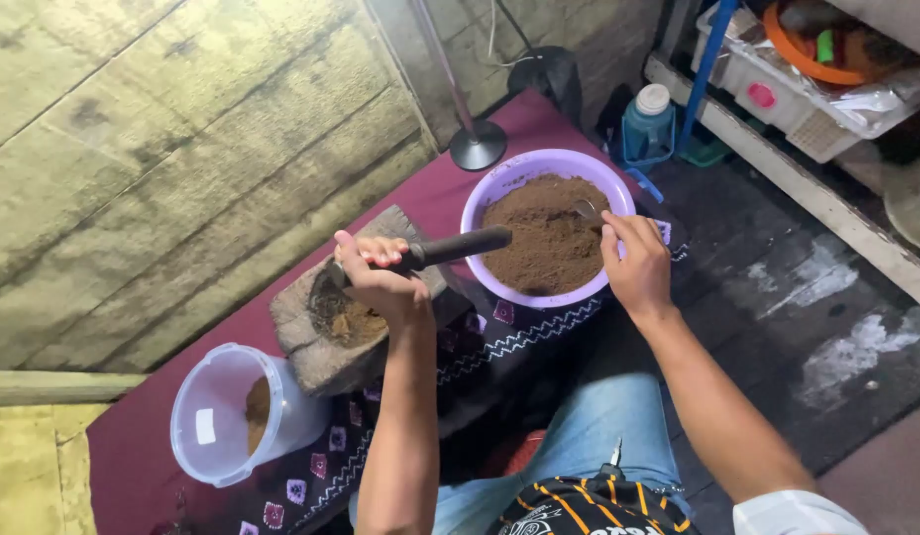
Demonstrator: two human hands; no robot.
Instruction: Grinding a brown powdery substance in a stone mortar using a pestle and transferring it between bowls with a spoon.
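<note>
The left hand [380,277] is clamped round a dark stubby pestle [455,248] over the rough stone mortar [331,342], pressing brown powder. The right hand [633,263] pinches a metal spoon [586,210] inside the purple plastic bowl [499,183] just beside the mortar, within easy reach.

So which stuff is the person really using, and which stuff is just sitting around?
In use:
- left hand gripping the dark pestle
- stone mortar with brown powder
- right hand at the purple bowl of brown powder

Just lying about:
- clear tub
- blue bottle
- white basket
- round stand base
</note>
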